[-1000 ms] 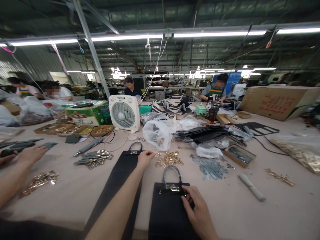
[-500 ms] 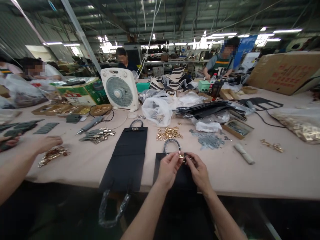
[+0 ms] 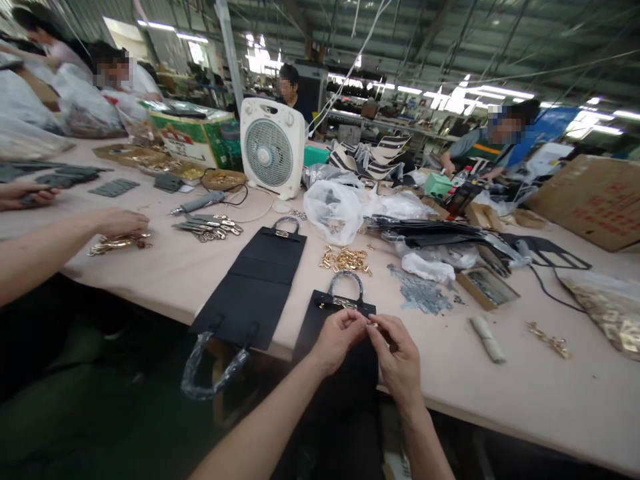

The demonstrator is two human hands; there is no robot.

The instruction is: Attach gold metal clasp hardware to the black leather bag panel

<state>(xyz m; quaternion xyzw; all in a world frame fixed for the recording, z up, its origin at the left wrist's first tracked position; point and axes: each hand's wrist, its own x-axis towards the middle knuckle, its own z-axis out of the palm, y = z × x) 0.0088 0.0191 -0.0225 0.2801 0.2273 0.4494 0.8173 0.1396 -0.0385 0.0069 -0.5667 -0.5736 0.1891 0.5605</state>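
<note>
In the head view, my left hand [image 3: 340, 340] and my right hand [image 3: 400, 357] meet fingertip to fingertip above a black handbag panel [image 3: 320, 343]. Both are pinched closed round a small gold metal fitting [image 3: 373, 325], mostly covered by the fingers. The panel has a plastic-wrapped handle [image 3: 346, 275] and a gold clasp [image 3: 345, 303] near its top edge; its lower end hangs over the table edge. To the left lies another black handbag panel [image 3: 260, 267], with a clasp and a wrapped handle at each end. A pile of gold fittings [image 3: 345, 259] sits beyond my hands.
Grey flat pieces [image 3: 425, 293], a small box [image 3: 487, 288] and a rolled cloth [image 3: 487, 340] lie to the right. A white fan [image 3: 273, 148] stands behind, near an electric screwdriver [image 3: 197, 203]. A co-worker's arm [image 3: 75, 237] reaches in from the left.
My view has tilted and swung left. My hands have lowered from the bag's top edge, so its clasp now shows above my fingers. The gold fitting is less visible than before.
</note>
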